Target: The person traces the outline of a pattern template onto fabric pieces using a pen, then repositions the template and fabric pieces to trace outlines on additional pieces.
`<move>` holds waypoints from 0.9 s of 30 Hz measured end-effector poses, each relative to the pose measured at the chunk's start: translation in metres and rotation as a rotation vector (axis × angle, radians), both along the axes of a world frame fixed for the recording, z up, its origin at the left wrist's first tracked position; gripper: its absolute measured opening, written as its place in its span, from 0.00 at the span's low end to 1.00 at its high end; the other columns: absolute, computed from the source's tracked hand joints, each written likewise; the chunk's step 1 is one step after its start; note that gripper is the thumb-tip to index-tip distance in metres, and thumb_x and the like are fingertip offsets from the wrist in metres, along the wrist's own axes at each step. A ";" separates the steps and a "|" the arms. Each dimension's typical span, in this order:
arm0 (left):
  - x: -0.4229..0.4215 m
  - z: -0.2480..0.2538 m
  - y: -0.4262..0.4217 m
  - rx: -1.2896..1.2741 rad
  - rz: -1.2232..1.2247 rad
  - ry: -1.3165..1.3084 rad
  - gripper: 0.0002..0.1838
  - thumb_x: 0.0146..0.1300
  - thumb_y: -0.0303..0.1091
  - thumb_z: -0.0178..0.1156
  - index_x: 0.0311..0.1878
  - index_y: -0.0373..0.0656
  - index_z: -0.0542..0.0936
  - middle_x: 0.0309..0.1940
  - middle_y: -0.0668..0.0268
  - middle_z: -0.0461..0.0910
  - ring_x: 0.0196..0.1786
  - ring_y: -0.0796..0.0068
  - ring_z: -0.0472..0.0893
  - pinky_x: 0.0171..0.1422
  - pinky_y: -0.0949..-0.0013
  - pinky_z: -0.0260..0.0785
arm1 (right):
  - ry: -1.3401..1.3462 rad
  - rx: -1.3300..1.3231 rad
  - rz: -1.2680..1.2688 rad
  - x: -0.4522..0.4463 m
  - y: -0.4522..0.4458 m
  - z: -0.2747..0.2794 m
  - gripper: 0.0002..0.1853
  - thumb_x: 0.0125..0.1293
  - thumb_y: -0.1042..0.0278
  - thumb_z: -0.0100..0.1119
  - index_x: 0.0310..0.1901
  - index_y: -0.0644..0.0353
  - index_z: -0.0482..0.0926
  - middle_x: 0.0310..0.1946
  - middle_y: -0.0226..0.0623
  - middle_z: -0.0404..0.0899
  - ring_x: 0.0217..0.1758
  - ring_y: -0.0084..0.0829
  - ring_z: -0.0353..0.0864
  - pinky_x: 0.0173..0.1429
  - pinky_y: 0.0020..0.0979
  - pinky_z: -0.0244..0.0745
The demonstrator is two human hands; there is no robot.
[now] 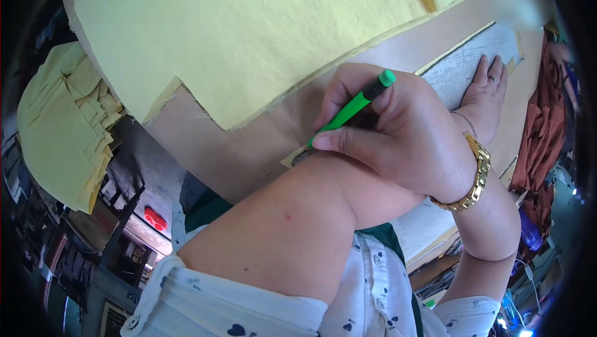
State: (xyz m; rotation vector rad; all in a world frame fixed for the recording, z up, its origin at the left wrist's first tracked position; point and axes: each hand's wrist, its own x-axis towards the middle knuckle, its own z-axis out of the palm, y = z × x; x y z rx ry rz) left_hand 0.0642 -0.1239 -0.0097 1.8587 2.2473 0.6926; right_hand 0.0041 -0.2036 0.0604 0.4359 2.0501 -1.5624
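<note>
Pinching a green pen in the curled right hand, pressing the grey template to the tan work surface with the flat, open left hand, perhaps risking a stray mark through slippage under 1-handed pressure.

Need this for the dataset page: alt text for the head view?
A person's right hand grips a green pen, crossing over the left arm, while the left hand rests on a grey flat piece. Pale yellow fabric with frayed edges lies on a brown surface.
</note>
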 end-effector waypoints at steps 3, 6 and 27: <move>0.009 -0.009 0.004 0.072 0.074 0.023 0.33 0.59 0.48 0.45 0.60 0.32 0.59 0.63 0.54 0.51 0.68 0.55 0.45 0.66 0.45 0.30 | 0.124 0.137 0.064 0.008 0.009 0.003 0.07 0.51 0.78 0.61 0.28 0.63 0.71 0.25 0.28 0.75 0.29 0.16 0.71 0.35 0.18 0.67; 0.004 -0.011 0.002 -0.052 0.019 -0.038 0.31 0.59 0.46 0.45 0.60 0.33 0.59 0.64 0.54 0.50 0.68 0.56 0.45 0.66 0.45 0.30 | 0.123 0.265 -0.106 0.022 0.052 0.004 0.07 0.52 0.78 0.60 0.29 0.63 0.70 0.26 0.30 0.75 0.31 0.17 0.73 0.35 0.19 0.67; -0.006 0.013 -0.001 -0.009 -0.051 -0.098 0.36 0.56 0.47 0.50 0.62 0.34 0.53 0.64 0.58 0.49 0.68 0.61 0.46 0.64 0.44 0.41 | 0.926 0.089 -1.748 0.100 0.256 -0.050 0.07 0.56 0.72 0.56 0.32 0.64 0.68 0.26 0.40 0.76 0.25 0.29 0.77 0.26 0.24 0.71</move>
